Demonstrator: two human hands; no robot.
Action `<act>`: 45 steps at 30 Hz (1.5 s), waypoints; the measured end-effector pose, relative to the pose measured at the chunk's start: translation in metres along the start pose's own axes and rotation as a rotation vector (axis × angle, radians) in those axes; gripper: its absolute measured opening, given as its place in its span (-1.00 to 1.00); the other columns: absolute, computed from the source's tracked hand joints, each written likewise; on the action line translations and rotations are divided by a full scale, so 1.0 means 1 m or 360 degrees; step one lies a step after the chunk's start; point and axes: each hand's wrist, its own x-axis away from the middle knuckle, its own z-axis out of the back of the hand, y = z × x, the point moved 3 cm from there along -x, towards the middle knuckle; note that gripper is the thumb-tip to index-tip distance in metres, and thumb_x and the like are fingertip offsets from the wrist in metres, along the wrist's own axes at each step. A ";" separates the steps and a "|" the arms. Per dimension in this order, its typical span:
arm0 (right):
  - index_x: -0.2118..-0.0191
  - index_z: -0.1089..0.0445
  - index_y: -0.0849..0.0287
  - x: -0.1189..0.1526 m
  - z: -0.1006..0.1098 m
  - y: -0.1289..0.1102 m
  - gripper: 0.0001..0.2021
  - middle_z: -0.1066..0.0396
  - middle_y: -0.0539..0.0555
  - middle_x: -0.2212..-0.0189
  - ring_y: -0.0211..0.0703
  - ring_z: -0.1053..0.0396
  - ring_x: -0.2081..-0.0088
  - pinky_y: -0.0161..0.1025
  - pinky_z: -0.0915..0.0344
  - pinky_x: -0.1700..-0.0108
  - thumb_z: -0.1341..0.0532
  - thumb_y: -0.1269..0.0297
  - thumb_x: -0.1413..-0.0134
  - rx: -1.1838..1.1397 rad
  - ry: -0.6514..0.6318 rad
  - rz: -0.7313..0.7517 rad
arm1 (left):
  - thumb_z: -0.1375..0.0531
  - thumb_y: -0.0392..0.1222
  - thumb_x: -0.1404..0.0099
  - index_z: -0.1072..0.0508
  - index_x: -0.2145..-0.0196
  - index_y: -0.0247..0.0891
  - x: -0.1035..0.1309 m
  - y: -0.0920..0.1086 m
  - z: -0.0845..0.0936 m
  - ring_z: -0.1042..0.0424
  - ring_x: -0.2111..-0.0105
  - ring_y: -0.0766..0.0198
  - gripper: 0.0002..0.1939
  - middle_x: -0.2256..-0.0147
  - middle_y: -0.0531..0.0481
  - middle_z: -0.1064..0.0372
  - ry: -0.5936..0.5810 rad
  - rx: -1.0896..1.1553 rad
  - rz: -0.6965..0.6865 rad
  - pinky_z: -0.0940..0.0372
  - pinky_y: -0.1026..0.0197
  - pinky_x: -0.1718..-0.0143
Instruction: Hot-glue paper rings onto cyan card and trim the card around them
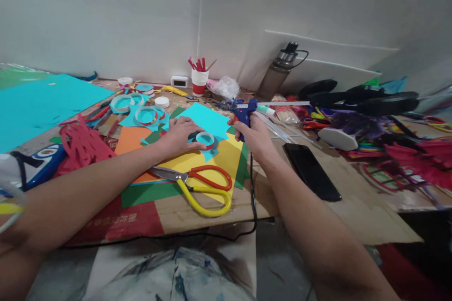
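My right hand (252, 136) is wrapped round a blue glue gun (243, 112), whose nozzle points left; a clear glue stick (282, 103) sticks out behind it. On the paper lies my left hand (181, 135), its fingertips at a small white ring (205, 140) with a red edge; whether it grips the ring is unclear. Under the ring is a small blue paper piece (211, 154). Sheets of blue (208, 117), yellow (229, 162) and green paper (150, 195) overlap below. Scissors (197, 186) with red and yellow handles lie in front of my left hand.
White rings (146, 115) on blue paper stand left, near red paper strips (83, 143). A paper cup (199, 80) and bottle (277, 73) stand at the back. A black phone (311, 171) lies right. The gun's black cord (253, 193) hangs over the front edge.
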 end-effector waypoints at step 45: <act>0.28 -0.32 0.09 0.004 0.000 0.005 -0.88 -0.38 -0.10 0.52 -0.29 -0.23 0.55 -0.23 -0.20 0.47 -0.22 0.26 -0.01 -0.0026 -0.0040 0.0039 | -0.34 0.20 -0.26 -0.61 -0.02 -0.11 -0.001 0.003 -0.001 -0.23 -0.21 -0.17 -0.52 -0.01 -0.09 -0.57 -0.0036 0.0080 0.0035 0.01 -0.16 -0.16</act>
